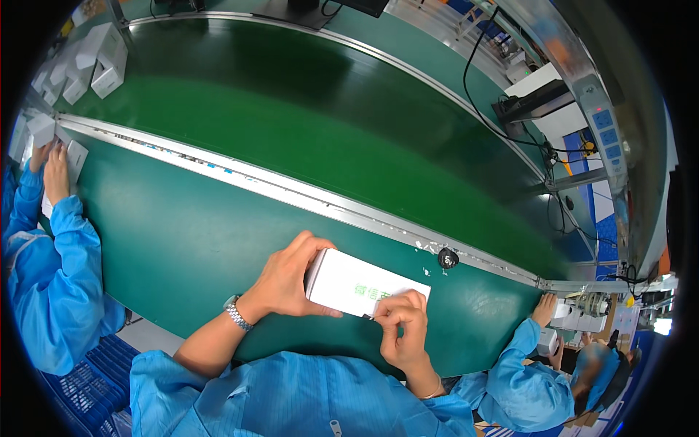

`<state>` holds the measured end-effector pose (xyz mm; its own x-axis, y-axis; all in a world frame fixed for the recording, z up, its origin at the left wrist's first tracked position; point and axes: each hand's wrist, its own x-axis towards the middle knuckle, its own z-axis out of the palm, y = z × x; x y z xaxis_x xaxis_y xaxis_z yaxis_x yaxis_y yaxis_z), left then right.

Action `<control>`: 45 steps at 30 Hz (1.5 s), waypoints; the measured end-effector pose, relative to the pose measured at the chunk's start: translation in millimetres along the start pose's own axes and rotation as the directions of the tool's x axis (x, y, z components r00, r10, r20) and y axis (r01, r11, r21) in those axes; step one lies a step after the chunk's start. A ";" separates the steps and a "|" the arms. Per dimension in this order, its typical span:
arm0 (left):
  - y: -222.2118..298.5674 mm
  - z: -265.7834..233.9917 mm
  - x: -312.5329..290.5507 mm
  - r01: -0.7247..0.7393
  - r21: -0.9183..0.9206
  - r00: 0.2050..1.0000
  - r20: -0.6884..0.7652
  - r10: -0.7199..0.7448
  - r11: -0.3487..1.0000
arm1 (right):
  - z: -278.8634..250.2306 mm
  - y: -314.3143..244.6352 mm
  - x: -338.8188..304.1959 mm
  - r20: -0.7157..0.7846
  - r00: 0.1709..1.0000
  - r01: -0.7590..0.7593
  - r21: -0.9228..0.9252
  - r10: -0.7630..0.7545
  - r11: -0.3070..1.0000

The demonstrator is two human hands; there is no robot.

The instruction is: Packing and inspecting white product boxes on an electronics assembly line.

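Observation:
Over the green table edge I hold a white box (342, 282) with green printed characters on its upper face. My left hand (290, 277) is wrapped round the box's left end, thumb along the near edge and fingers over the far side. My right hand (403, 320) rests at the near right part of the box, its fingers curled and pinched together. Between or beside those fingertips shows a small dark piece (368, 316) at the box's near edge. Whether the right fingers grip it or press it down is hard to see.
A green conveyor belt (291, 131) runs beyond a metal rail (291, 193). By the rail lies a round black object (448, 257) among white scraps. White boxes (105, 62) are stacked far left. Co-workers in blue sleeves (73, 240) sit on both sides; a power strip (606, 135) hangs right.

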<state>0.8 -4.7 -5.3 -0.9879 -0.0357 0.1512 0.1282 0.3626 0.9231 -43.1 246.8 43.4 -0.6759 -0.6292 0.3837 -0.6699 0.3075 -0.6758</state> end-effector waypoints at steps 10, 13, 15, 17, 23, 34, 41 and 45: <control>-0.1 -2.7 5.2 0.053 -0.029 0.999 0.012 -0.053 0.998 | -13.7 7.1 7.2 0.145 0.982 0.100 0.139 -0.120 0.985; 2.6 -5.2 7.7 0.065 -0.021 0.998 0.026 -0.064 0.998 | -17.6 11.2 8.7 0.182 0.974 0.108 0.162 -0.137 0.981; 3.1 -5.2 8.4 0.068 -0.027 0.997 0.032 -0.067 0.997 | -20.2 12.5 8.8 0.206 0.969 0.099 0.180 -0.136 0.979; 0.6 -3.7 8.2 0.062 -0.051 0.998 0.027 -0.060 0.997 | -23.1 11.6 9.5 0.228 0.966 0.078 0.199 -0.124 0.977; 2.6 -4.6 7.7 0.065 -0.030 0.997 0.034 -0.064 0.997 | -29.1 10.9 14.5 0.277 0.955 0.018 0.299 -0.105 0.954; 7.7 -10.9 -1.7 0.100 -0.041 0.995 0.012 -0.099 0.994 | -46.4 38.5 2.4 -0.101 0.939 -0.132 0.777 0.328 0.616; -22.7 -62.5 -61.2 0.144 -0.181 0.915 -0.351 -0.200 0.973 | -96.6 114.4 -2.7 -0.277 0.724 -0.399 0.578 0.632 0.711; -28.6 -118.0 -104.6 0.250 -0.154 0.802 -0.519 -0.294 0.956 | -91.1 152.6 -12.5 -0.255 0.695 -0.479 0.534 0.673 0.697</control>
<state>110.8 -121.2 -5.8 -0.7847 -0.6189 0.0341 -0.1109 0.1943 0.9747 -164.9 366.7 -7.1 -0.9984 -0.0485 -0.0275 0.0207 0.1344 -0.9907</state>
